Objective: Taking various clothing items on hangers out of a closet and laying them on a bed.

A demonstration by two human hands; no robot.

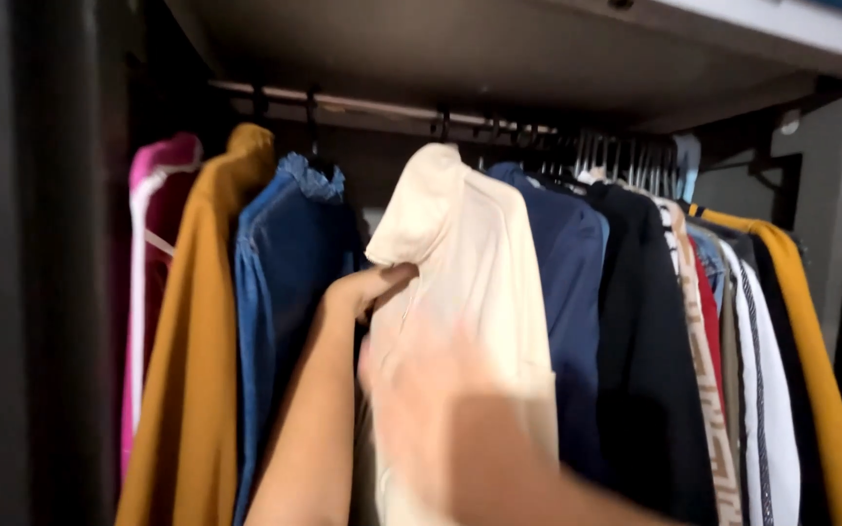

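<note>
A cream shirt (pixel 470 263) hangs from the closet rod (pixel 372 105), between a blue denim garment (pixel 289 253) and a navy garment (pixel 567 292). My left hand (pixel 367 289) pinches the cream shirt's front edge near the collar, fingers closed on the fabric. My right hand (pixel 440 390) is blurred and lies against the lower front of the same shirt; whether it grips the cloth is unclear.
A mustard garment (pixel 202 331) and a pink one (pixel 153 195) hang at the left. To the right hang a black garment (pixel 645 341), patterned and white shirts (pixel 762 390) and a yellow one (pixel 811 331). A shelf (pixel 499 49) sits above; a dark closet wall (pixel 12 263) stands left.
</note>
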